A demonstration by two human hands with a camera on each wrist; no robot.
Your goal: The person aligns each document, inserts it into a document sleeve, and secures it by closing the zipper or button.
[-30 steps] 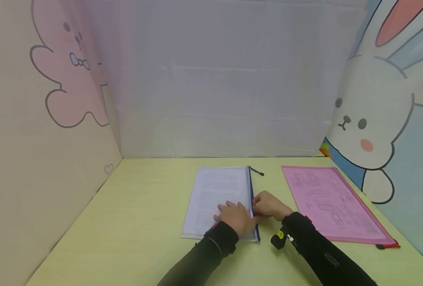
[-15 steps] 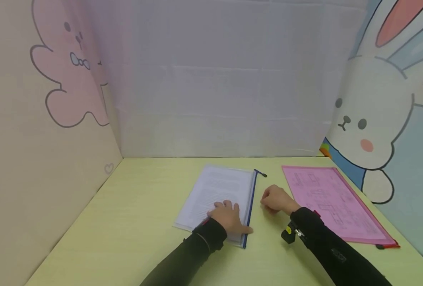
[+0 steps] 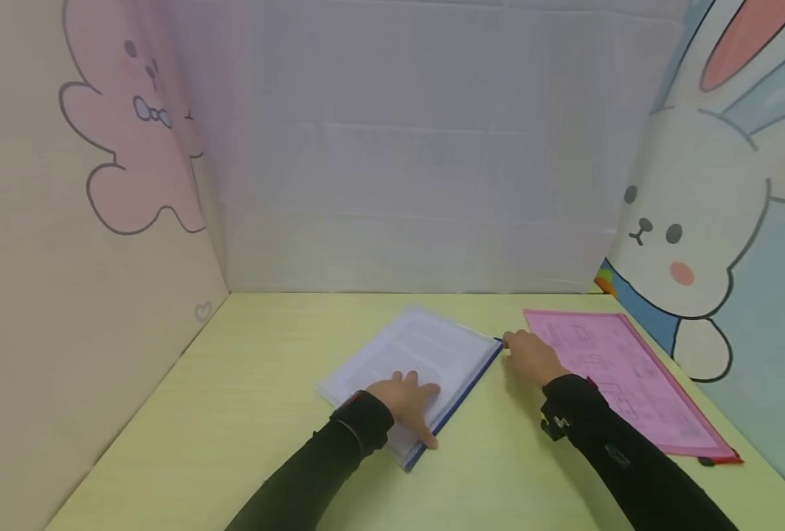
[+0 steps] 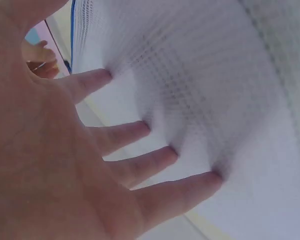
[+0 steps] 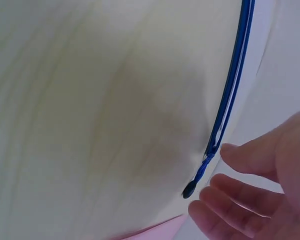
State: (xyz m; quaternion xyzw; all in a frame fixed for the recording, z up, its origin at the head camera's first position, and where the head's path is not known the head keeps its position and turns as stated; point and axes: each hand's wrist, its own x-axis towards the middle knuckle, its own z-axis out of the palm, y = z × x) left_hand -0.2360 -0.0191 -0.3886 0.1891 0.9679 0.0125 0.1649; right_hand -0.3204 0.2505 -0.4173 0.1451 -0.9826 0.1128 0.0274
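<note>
A clear zip document pouch (image 3: 426, 339) with printed white sheets inside lies slanted on the table, its blue zipper (image 3: 462, 398) along the right side. My left hand (image 3: 406, 404) rests on the pouch's near part with fingers spread; its fingertips (image 4: 210, 181) press the mesh-textured surface in the left wrist view. At the far right corner is my right hand (image 3: 530, 357). Seen from the right wrist, its thumb (image 5: 235, 154) is right at the zipper's end, and its other fingers lie apart from the thumb, beside the blue cord pull with a dark tip (image 5: 190, 189).
A pink zip pouch (image 3: 598, 361) holding a sheet with drawings lies on the right, partly behind the right hand and sleeve. Its red zipper end and dark pull (image 3: 706, 462) point toward the near right. A white sheet (image 3: 406, 147) hangs behind the table (image 3: 246, 413).
The clear pouch has turned clockwise, its near end swinging left under my left hand. My right hand left the zipper's middle, drew away, then moved up to the far corner.
</note>
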